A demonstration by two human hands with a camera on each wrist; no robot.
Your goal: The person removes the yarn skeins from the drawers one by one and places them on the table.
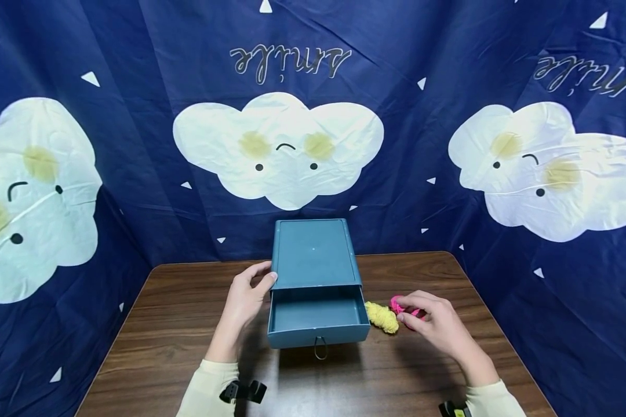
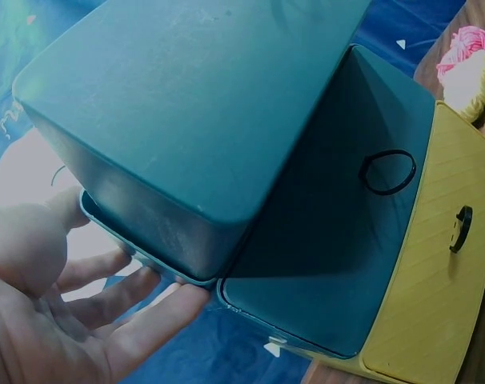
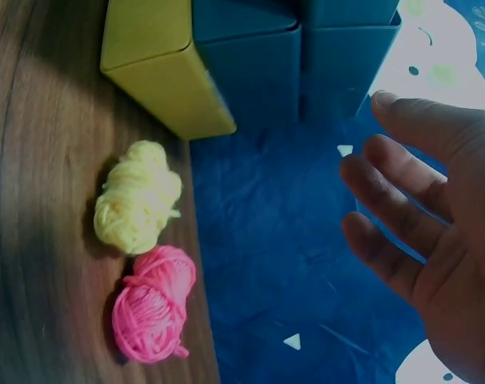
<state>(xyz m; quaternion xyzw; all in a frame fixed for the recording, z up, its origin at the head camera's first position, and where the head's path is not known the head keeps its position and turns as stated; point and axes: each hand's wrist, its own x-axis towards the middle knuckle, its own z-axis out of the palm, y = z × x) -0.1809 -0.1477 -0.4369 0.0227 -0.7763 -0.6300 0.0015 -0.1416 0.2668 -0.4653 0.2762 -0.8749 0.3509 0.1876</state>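
A teal drawer box [image 1: 313, 252] stands at the middle of the wooden table [image 1: 188, 336], its drawer [image 1: 315, 317] pulled out and showing nothing inside. My left hand [image 1: 250, 289] rests against the box's left side with straight fingers [image 2: 138, 300], the thumb at its front corner. A yellow yarn ball [image 1: 382, 317] and a pink yarn ball [image 1: 396, 304] lie just right of the drawer. My right hand [image 1: 428, 318] hovers by the pink ball; in the right wrist view its fingers [image 3: 402, 200] are spread and apart from both balls [image 3: 153, 308].
A black ring handle [image 1: 319, 347] hangs from the drawer front, which looks yellow in the wrist views [image 2: 434, 264]. A dark blue cloth with white clouds [image 1: 281, 150] encloses the table at the back and both sides. Bare wood [image 1: 344, 382] lies in front of the box.
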